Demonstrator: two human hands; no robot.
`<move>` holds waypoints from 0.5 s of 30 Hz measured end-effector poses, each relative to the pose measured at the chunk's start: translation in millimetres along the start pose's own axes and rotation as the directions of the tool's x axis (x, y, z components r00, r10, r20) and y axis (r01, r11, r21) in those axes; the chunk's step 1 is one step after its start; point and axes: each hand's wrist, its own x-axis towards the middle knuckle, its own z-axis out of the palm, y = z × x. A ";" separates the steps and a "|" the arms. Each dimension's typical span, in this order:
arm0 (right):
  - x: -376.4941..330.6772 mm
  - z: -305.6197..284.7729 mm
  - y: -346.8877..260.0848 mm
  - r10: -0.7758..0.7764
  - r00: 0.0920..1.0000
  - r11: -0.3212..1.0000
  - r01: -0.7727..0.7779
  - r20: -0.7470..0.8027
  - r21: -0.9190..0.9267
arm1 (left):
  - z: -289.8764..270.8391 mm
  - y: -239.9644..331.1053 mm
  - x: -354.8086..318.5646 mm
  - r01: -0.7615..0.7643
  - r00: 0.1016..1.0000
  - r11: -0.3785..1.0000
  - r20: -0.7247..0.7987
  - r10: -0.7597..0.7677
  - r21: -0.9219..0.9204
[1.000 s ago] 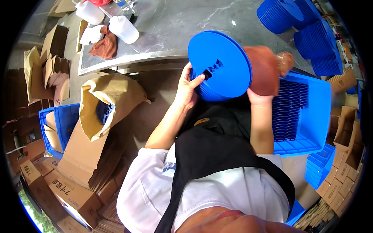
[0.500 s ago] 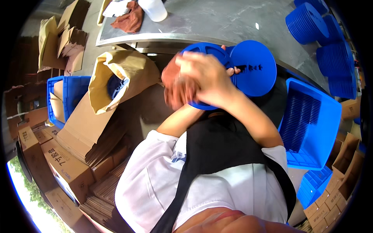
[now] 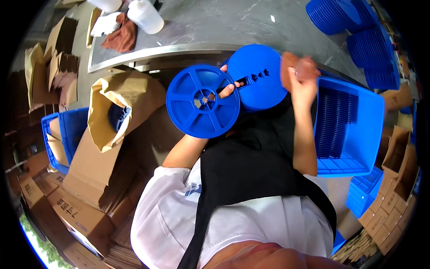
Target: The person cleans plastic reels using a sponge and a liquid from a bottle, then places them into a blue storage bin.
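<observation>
A blue plastic reel (image 3: 183, 85) with spokes and a round hub faces up in front of me. My left hand (image 3: 228, 91) grips its right side; the fingers show at the edge and the rest of the hand is hidden beneath. Just right of the reel is a blue disc (image 3: 264, 92) with dark cut-outs, apparently on top of a stack. Beyond its right edge, my right hand (image 3: 304, 78) is closed on a brown cloth (image 3: 286, 71), slightly blurred.
A blue crate (image 3: 369, 130) holding rows of discs stands at right. Stacks of blue discs (image 3: 367, 49) sit on the grey table (image 3: 215, 22), with a white bottle (image 3: 146, 18) and another brown cloth (image 3: 121, 38) far left. A paper sack (image 3: 139, 92) and cardboard boxes (image 3: 80, 215) are at left.
My right hand has swept with the cloth from over the reel to the right, past the cut-out disc. The reel is now uncovered, still in my left hand. The whole view has shifted.
</observation>
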 end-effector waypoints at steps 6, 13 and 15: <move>-75.6 18.1 -59.7 -0.723 0.657 0.657 0.750 0.212 -0.082 | -2.2 -3.4 -10.2 0.043 0.999 0.997 -0.009 -0.043 0.063; 0.0 13.6 -5.1 -0.394 0.903 0.919 0.385 -0.168 -0.085 | -5.0 2.3 -8.3 0.048 0.999 0.994 0.015 -0.050 0.099; 15.1 30.5 -26.6 -0.383 0.919 0.922 0.374 -0.096 -0.096 | -4.9 2.7 -6.7 0.057 0.998 0.992 0.030 -0.061 0.117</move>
